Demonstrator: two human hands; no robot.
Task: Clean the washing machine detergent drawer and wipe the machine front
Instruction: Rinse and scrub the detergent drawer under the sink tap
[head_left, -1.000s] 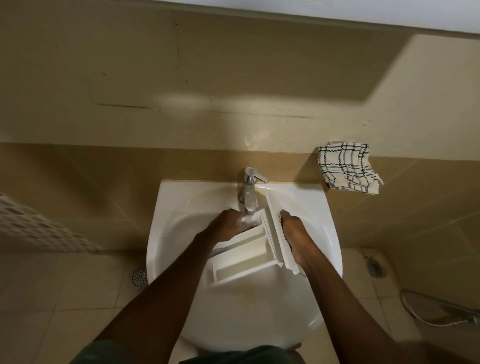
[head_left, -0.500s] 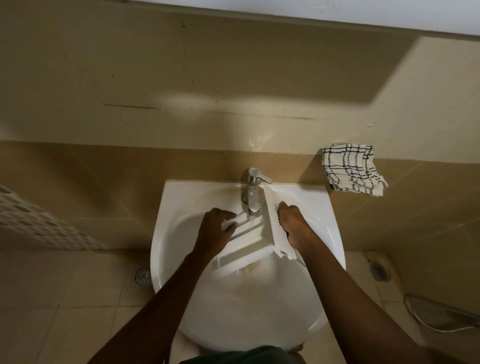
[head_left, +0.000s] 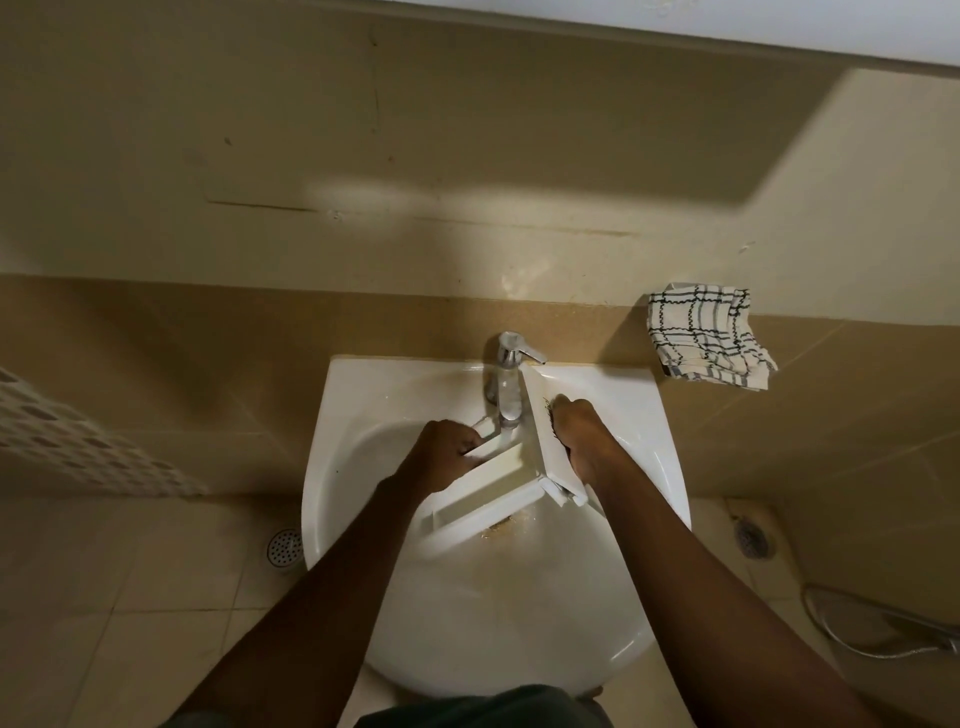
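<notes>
In the white ceramic basin (head_left: 363, 395) we count one white plastic detergent drawer (head_left: 501, 462), left hand (head_left: 441, 454) gripping its wall, right hand (head_left: 579, 434) curled round one dark bristly scrubber (head_left: 548, 410).

Dim, warm light; diagonal shadow crosses the wall (head_left: 467, 130); edges bend, perhaps slightly blurred.

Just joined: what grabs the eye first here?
The white detergent drawer held over the sink by the tap: left hand grips it, right hand presses a dark brush to its front panel. Brownish grit lies beneath it; a checked cloth sits on the right ledge.
</notes>
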